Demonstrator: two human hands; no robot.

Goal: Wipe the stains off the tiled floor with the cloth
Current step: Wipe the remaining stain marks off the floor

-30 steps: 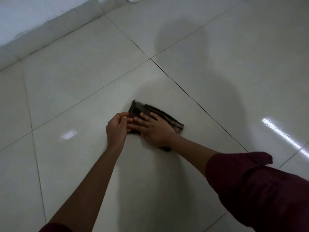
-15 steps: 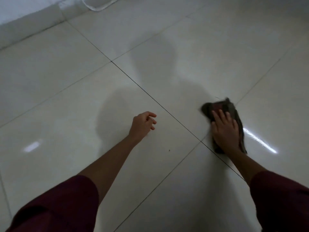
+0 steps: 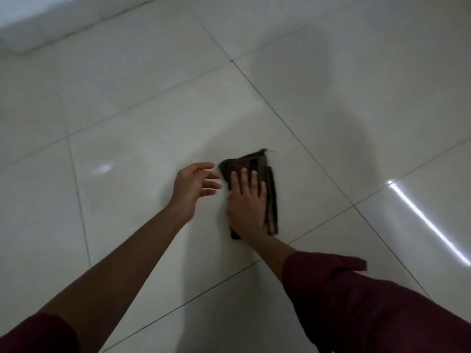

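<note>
A right hand presses flat, fingers straight, on a dark cloth, hiding its middle. The left hand hovers beside it, fingers loosely spread, above the floor; stains are hard to make out.

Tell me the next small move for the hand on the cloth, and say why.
Probably slide the right hand and the dark folded cloth sideways across the tile. Its flat fingers already press the cloth down, while the left hand hovers open beside it, touching nothing. No stain shows clearly.
</note>
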